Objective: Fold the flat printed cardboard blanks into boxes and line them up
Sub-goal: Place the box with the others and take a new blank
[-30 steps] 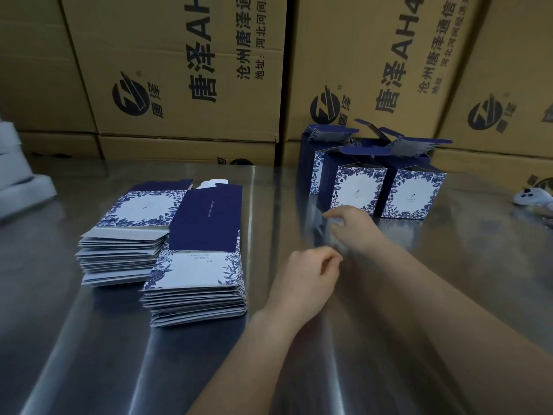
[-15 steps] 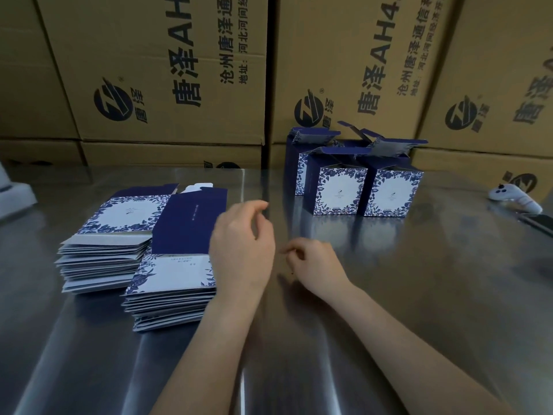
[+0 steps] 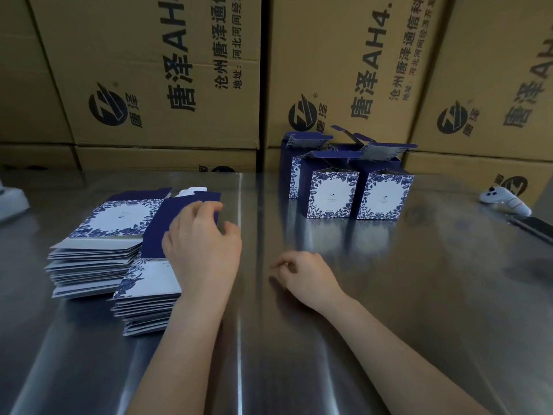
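Two stacks of flat blue-and-white floral blanks lie at the left of the steel table: a far stack (image 3: 119, 218) and a near stack (image 3: 149, 283) whose top blank shows a navy panel. My left hand (image 3: 203, 250) hovers over the near stack, its curled fingertips touching the right edge of the navy panel and the thumb just off that edge. My right hand (image 3: 308, 277) rests loosely curled on the table with nothing in it. Three folded boxes stand with top flaps open at the back: two in front (image 3: 332, 194) (image 3: 386, 196) and one behind (image 3: 294, 181).
Large brown shipping cartons (image 3: 167, 70) wall off the back of the steel table (image 3: 389, 295). A white controller (image 3: 502, 199) and a dark flat device (image 3: 535, 226) lie at the right edge. A white object (image 3: 12, 202) sits at the far left.
Both hands drew back from the folded boxes. My left hand swung left onto the near stack of blanks; my right hand came down onto the table and stopped.
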`<state>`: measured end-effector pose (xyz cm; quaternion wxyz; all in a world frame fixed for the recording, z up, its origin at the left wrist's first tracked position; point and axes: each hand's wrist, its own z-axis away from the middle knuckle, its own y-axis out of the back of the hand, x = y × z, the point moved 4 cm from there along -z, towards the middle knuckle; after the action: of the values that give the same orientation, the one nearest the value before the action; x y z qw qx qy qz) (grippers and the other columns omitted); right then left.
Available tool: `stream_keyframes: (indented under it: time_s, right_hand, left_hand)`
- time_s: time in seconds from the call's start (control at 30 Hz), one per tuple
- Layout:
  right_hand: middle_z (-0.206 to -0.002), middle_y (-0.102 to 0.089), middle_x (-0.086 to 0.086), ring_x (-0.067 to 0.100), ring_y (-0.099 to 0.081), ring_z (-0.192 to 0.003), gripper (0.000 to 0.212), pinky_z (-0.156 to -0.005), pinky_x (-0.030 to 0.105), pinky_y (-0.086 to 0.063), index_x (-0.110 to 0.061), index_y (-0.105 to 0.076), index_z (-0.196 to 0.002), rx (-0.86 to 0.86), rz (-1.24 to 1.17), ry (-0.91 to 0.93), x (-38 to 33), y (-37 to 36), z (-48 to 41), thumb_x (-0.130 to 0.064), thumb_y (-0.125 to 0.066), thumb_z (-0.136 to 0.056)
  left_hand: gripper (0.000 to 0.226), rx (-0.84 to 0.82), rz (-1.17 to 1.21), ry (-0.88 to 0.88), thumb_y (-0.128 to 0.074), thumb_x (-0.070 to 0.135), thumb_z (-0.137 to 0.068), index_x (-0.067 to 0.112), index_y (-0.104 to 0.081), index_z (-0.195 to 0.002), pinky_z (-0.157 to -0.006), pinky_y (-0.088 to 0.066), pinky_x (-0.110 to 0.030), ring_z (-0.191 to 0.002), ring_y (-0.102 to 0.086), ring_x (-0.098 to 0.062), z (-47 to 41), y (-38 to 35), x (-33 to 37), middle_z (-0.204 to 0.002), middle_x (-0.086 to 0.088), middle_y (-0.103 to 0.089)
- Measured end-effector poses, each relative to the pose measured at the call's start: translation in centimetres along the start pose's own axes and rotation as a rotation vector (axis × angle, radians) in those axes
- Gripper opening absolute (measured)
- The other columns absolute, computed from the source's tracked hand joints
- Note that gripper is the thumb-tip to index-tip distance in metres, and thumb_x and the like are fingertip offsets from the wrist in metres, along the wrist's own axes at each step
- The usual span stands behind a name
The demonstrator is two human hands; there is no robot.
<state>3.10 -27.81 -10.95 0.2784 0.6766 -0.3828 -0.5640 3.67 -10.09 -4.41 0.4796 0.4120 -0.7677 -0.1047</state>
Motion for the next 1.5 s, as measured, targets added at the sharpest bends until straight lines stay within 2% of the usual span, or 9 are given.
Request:
stream_keyframes:
  time_s: [0.17, 0.3, 0.5, 0.73, 0.97, 1.1, 1.27, 1.4, 1.5]
  right_hand:
    - [-0.099, -0.073, -0.004, 0.020, -0.062, -0.102, 0.025, -0.090, 0.036, -0.050, -0.027, -0.074, -0.098, -0.004, -0.048, 0.001, 0.3, 0.0, -0.1, -0.017, -0.051, -0.091]
    - [-0.098, -0.073, -0.004, 0.019, -0.063, -0.100, 0.026, -0.090, 0.037, -0.051, -0.027, -0.074, -0.097, -0.004, -0.064, 0.016, 0.4, 0.1, -0.2, -0.017, -0.052, -0.090]
    - [-0.096, -0.072, -0.002, 0.019, -0.063, -0.097, 0.026, -0.089, 0.037, -0.051, -0.026, -0.074, -0.098, -0.001, -0.096, 0.032, 0.6, 0.2, -0.3, -0.016, -0.052, -0.090]
    - [-0.069, -0.055, -0.014, 0.010, -0.051, -0.076, 0.025, -0.080, 0.033, -0.052, -0.024, -0.075, -0.099, 0.016, -0.103, 0.080, 0.6, 0.2, -0.5, -0.015, -0.052, -0.091]
    - [-0.050, -0.054, -0.014, 0.001, -0.050, -0.046, 0.028, -0.054, 0.014, -0.040, -0.023, -0.074, -0.094, 0.060, -0.392, 0.007, 0.6, -0.3, -0.6, -0.006, -0.053, -0.091]
    - [-0.079, -0.067, 0.001, 0.015, -0.055, -0.055, 0.021, -0.045, 0.023, -0.045, -0.023, -0.067, -0.106, -0.022, -0.769, -0.086, -0.5, -0.7, -0.4, -0.013, -0.050, -0.099]
    - [-0.108, -0.073, 0.003, 0.020, -0.071, -0.083, 0.027, -0.073, 0.041, -0.057, -0.022, -0.060, -0.121, -0.198, -1.279, -0.206, -1.9, -1.1, -0.1, -0.036, -0.048, -0.101]
    - [-0.111, -0.073, -0.009, 0.008, -0.070, -0.100, 0.043, -0.070, 0.024, -0.058, -0.027, -0.046, -0.136, -0.307, -1.459, -0.202, -2.3, -1.1, 0.0, -0.050, -0.039, -0.100]
    - [-0.124, -0.068, -0.004, 0.012, -0.065, -0.113, 0.049, -0.081, 0.025, -0.056, -0.022, -0.051, -0.138, -0.314, -1.506, -0.204, -2.3, -0.7, -0.2, -0.051, -0.037, -0.100]
  left_hand:
    - [0.063, -0.322, -0.301, 0.195, -0.054, 0.038, -0.092, 0.021, -0.031, -0.148, -0.114, -0.014, -0.060, -0.149, -0.008, -0.036, -0.2, -1.2, -1.9, -0.160, -0.014, -0.020]
    - [0.055, -0.477, -0.435, 0.213, -0.050, 0.040, -0.092, 0.021, -0.037, -0.142, -0.110, -0.023, -0.051, -0.146, -0.014, -0.038, 0.1, -2.0, -2.5, -0.158, -0.015, -0.024]
    - [0.034, -0.504, -0.569, 0.135, -0.057, 0.034, -0.088, 0.025, -0.052, -0.120, -0.098, -0.030, -0.044, -0.127, -0.037, -0.032, 0.4, -2.0, -2.2, -0.130, -0.005, -0.048]
    - [0.034, -0.442, -0.535, 0.086, -0.056, 0.029, -0.089, 0.029, -0.053, -0.123, -0.098, -0.030, -0.043, -0.124, -0.041, -0.030, 0.6, -1.5, -1.6, -0.128, -0.004, -0.053]
    - [0.031, -0.389, -0.494, 0.058, -0.055, 0.033, -0.088, 0.027, -0.058, -0.118, -0.090, -0.029, -0.040, -0.116, -0.047, -0.030, 1.0, -1.2, -0.4, -0.117, -0.002, -0.059]
    - [0.031, -0.334, -0.506, 0.005, -0.050, 0.034, -0.091, 0.025, -0.057, -0.120, -0.092, -0.030, -0.040, -0.117, -0.047, -0.031, 1.6, -1.0, 0.7, -0.119, -0.003, -0.059]
    - [0.033, -0.265, -0.515, -0.099, -0.044, 0.035, -0.093, 0.023, -0.055, -0.122, -0.097, -0.031, -0.043, -0.121, -0.046, -0.029, 2.8, -1.3, 2.6, -0.122, -0.003, -0.057]
    - [0.036, -0.268, -0.520, -0.172, -0.041, 0.035, -0.096, 0.025, -0.051, -0.129, -0.103, -0.028, -0.046, -0.127, -0.044, -0.028, 3.9, -2.0, 3.7, -0.133, -0.004, -0.055]
    - [0.036, -0.277, -0.559, -0.207, -0.039, 0.035, -0.096, 0.025, -0.050, -0.129, -0.103, -0.028, -0.047, -0.125, -0.046, -0.028, 4.8, -2.4, 4.4, -0.132, -0.005, -0.054]
